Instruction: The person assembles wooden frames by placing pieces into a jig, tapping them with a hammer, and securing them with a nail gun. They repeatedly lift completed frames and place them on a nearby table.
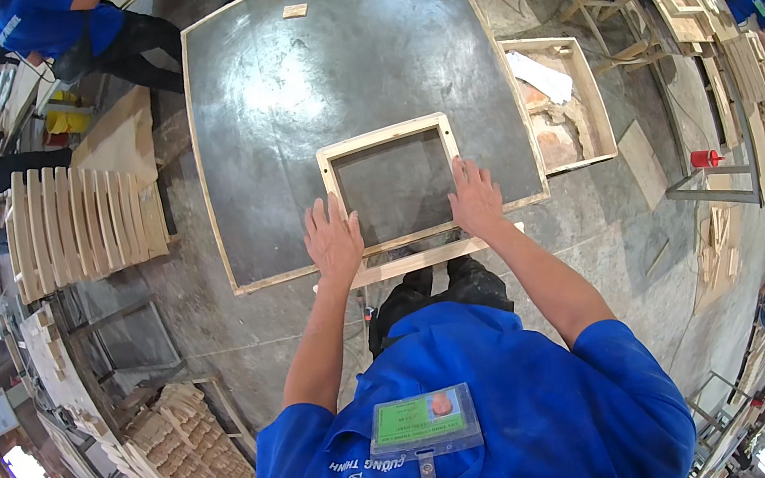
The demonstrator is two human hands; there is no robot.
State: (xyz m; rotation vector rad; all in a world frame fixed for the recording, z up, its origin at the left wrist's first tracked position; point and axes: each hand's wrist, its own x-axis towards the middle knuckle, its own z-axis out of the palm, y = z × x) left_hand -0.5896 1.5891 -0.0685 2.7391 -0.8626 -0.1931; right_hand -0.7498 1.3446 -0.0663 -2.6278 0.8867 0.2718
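Observation:
A pale wooden rectangular frame (384, 136) lies near the front edge of a large dark tabletop (276, 186). My left hand (333, 238) rests at the frame's left side, fingers stretched and spread, thumb toward the inside. At the right side, my right hand (474, 197) lies with its fingers extended along the bar. Both hands touch the frame without wrapping round it. A pale wooden strip (435, 256) runs just beyond the table's near edge, below my wrists; what holds it up is hidden.
A small wood block (295, 11) lies at the tabletop's far end. To the right stands a shallow wooden box (576, 146). Curved slats (84, 224) are stacked on the left, with piled wood pieces (188, 456) nearer. A co-worker (64, 29) stands at the far left.

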